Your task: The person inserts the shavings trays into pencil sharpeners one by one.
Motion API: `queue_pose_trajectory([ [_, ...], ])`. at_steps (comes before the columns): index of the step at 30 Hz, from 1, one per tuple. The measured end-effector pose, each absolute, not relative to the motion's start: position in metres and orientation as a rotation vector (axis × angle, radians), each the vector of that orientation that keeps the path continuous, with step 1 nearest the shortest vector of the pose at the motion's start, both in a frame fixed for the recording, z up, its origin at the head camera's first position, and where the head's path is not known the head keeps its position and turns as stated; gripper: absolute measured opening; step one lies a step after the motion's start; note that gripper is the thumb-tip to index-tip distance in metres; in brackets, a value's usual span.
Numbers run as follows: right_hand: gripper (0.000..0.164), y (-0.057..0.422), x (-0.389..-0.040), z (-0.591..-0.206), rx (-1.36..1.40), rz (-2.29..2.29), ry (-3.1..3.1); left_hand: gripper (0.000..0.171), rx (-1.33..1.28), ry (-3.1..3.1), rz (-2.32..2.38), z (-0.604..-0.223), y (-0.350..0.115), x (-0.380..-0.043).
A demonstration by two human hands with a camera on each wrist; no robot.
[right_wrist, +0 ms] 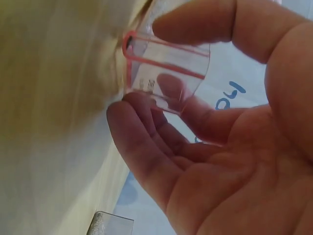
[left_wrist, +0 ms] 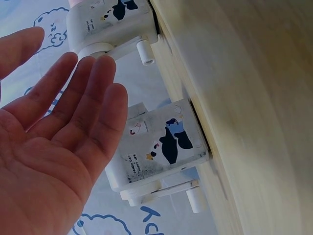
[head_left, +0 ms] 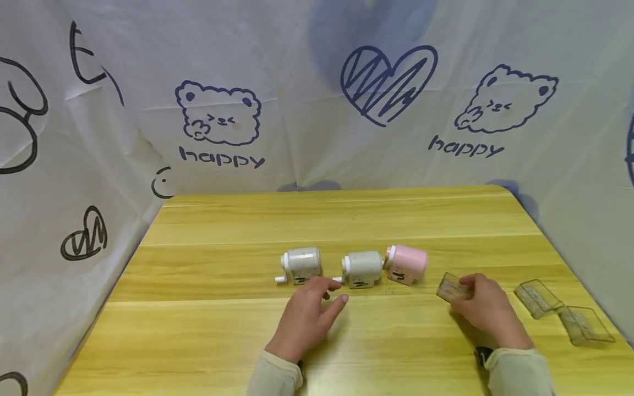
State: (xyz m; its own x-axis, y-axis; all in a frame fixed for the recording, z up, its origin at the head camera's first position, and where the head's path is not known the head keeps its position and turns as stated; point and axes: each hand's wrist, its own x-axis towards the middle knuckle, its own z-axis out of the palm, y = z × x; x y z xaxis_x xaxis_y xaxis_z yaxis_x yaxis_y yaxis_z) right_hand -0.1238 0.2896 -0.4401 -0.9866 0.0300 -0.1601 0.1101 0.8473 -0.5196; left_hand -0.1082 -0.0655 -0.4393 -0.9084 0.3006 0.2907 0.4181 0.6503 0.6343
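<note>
My right hand [head_left: 487, 308] holds a clear plastic pencil sharpener drawer [head_left: 448, 289] between thumb and fingers, low over the table. In the right wrist view this drawer [right_wrist: 168, 61] shows pinkish edges. Three crank pencil sharpeners stand in a row: a grey-white one [head_left: 304, 258] on the left, another grey-white one [head_left: 365, 264] in the middle, and a pink one [head_left: 410, 261] on the right. Just in front of the left two is my left hand [head_left: 307, 316], fingers loose and holding nothing. The left wrist view shows panda pictures on the left sharpener [left_wrist: 156, 147] and the middle one [left_wrist: 110, 24].
Two more clear drawers [head_left: 537, 300] [head_left: 586, 325] lie at the table's right side, beyond my right hand. A white sheet [head_left: 297, 110] with drawn bears and hearts hangs around the wooden table [head_left: 223, 341].
</note>
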Motion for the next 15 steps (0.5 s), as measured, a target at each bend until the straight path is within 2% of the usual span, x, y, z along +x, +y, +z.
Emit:
queue_pose_trajectory([
  [15, 0.055, 0.2816, -0.1246, -0.4428, -0.079, -0.859, 2.838, 0.028, -0.553, -2.636, -1.093, -0.4396, -0.0682, -0.1099],
])
